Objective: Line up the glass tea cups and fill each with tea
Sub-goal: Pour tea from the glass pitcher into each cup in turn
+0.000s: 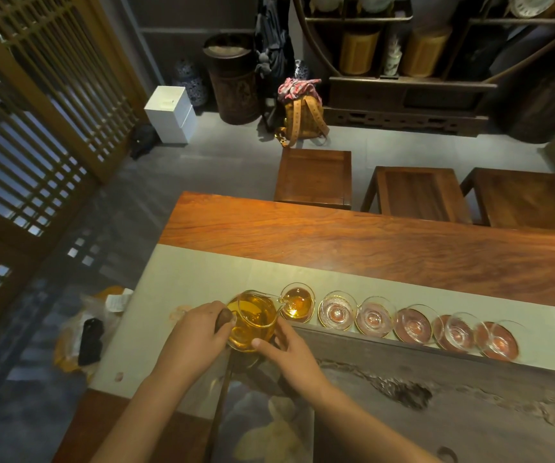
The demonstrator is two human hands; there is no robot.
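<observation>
Several glass tea cups stand in a row on the pale runner (202, 272), along the far edge of the dark tea tray (470, 396). The leftmost cup (298, 302) holds amber tea; its neighbour (337, 310) and the others out to the rightmost cup (498, 339) look empty. A glass pitcher (252, 320) of amber tea is tilted, its spout over the leftmost cup's rim. My left hand (199, 332) grips the pitcher's brown wooden handle. My right hand (289, 349) steadies the pitcher's side with thumb and fingers.
The wooden table (369, 242) stretches away behind the runner. Three wooden stools (314, 177) stand at its far side. A thin dark stick (219, 406) lies below the pitcher. Bags (85, 332) sit on the floor at the left.
</observation>
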